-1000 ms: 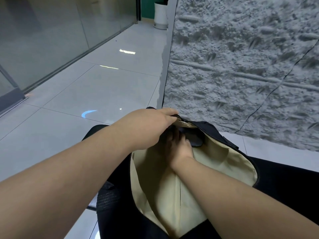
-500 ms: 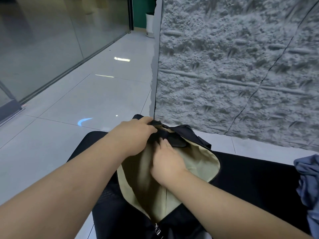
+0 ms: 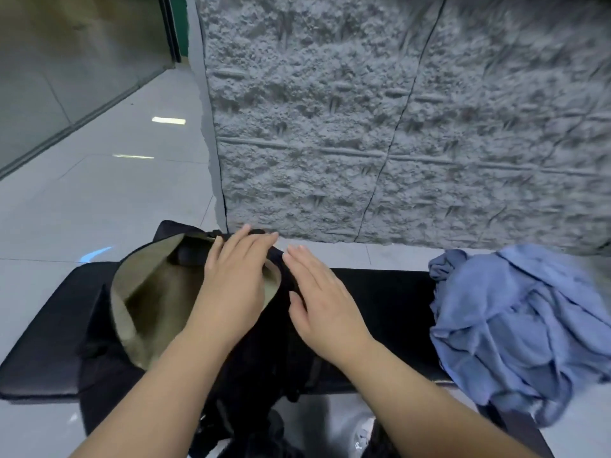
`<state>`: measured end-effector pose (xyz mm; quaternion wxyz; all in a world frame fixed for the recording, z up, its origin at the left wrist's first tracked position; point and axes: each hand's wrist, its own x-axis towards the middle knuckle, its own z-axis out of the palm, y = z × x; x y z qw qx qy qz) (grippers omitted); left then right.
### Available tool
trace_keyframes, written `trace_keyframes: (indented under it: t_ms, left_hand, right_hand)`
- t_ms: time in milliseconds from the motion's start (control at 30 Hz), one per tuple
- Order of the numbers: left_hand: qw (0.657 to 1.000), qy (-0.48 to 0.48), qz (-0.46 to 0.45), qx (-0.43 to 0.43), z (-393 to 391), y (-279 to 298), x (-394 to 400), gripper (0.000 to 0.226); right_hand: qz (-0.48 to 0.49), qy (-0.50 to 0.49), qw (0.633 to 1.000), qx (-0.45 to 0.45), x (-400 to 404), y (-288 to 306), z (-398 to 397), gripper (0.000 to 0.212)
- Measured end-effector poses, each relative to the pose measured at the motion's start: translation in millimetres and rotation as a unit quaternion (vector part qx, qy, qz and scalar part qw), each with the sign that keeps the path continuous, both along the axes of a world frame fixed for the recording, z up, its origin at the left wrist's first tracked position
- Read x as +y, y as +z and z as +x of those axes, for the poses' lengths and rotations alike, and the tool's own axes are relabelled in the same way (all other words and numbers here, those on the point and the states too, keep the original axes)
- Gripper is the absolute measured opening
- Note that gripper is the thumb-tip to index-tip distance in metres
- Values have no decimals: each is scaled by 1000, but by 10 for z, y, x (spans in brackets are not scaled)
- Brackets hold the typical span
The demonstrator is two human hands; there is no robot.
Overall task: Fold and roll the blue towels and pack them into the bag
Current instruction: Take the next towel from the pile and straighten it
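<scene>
On the black worktop [image 3: 380, 292], both hands flat on the open bag [image 3: 158, 292], left hand [image 3: 236, 276] and right hand [image 3: 322, 302] fingers straight, gripping nothing, crumpled blue towels [image 3: 522, 325] well right.

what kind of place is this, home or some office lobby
Probably an office or commercial lobby or corridor, not a home: glossy pale floor tiles, a frosted glass partition wall, and a rough grey stone-textured wall behind the black padded bench.

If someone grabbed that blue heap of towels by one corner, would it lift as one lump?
Probably not. The blue towels lie crumpled in soft folds, so they would likely droop and unfurl. They look thin, so probably light. One edge already hangs off the black bench and could slide.
</scene>
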<state>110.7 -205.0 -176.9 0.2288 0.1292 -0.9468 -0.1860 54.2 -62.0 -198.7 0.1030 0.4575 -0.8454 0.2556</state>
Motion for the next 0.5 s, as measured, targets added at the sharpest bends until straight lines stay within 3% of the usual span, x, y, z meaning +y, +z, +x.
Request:
trace_keyframes:
  t_ms: [100,300,500]
  left_hand:
    - [999,-26,30,-36,-122,-127,421,49]
    - [991,-81,61,-84,-281,-283,980,59]
    - [976,-126,123,-127,-374,-488,1364,65]
  right_hand:
    - [11,-53,998,-25,432,-108,-100,54]
    - [-4,-203,976,-76,1195,-273,-336,49]
    - [-44,-454,865,-210,1668,-453,-450,43]
